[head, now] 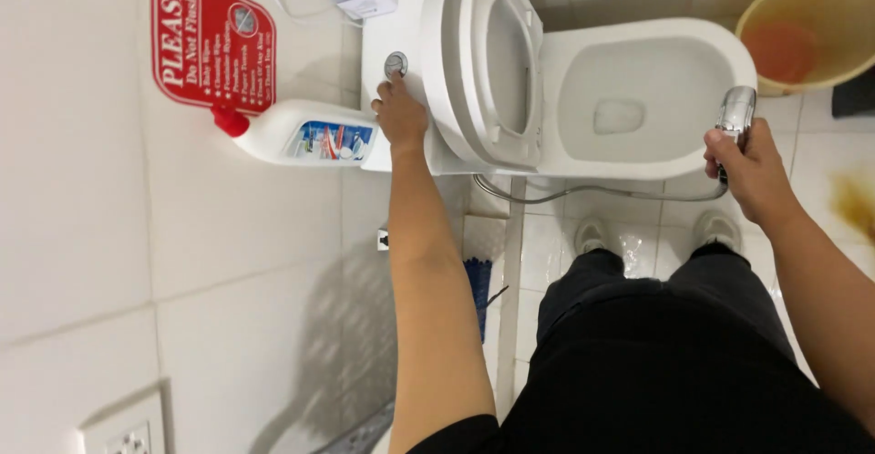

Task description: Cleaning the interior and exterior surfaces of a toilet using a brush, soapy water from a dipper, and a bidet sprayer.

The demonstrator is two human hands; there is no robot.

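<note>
Head view, looking down at a toilet. L hand (399, 112): arm stretched straight out to the far side, fingers held together and resting on top of the white cistern (401, 16), index tip touching the round chrome flush button (396, 63); cannot tell if the button is pushed in. R hand (749, 173): arm extended, bent a little at the elbow, fist wrapped round the chrome spray nozzle (736, 115), nozzle head poking out beyond the knuckles at the right rim of the toilet bowl (638, 98). Grey hose (583, 191) runs from the R hand leftward, sagging along the near side of the bowl to its base. Seat and lid (483, 62) are raised, leaning back on the cistern, between L hand and bowl.

Edges & room: white cleaner bottle w/ red cap (301, 135) lies just left of the L hand, touching the cistern side; red sign (211, 39) on the tiled wall beyond it. Yellow bucket (807, 30) sits far right, close to the bowl's far rim. Open tile floor lies near the bowl, where the shoes (592, 233) stand. Wall socket (128, 434) at near left, well apart from both hands.
</note>
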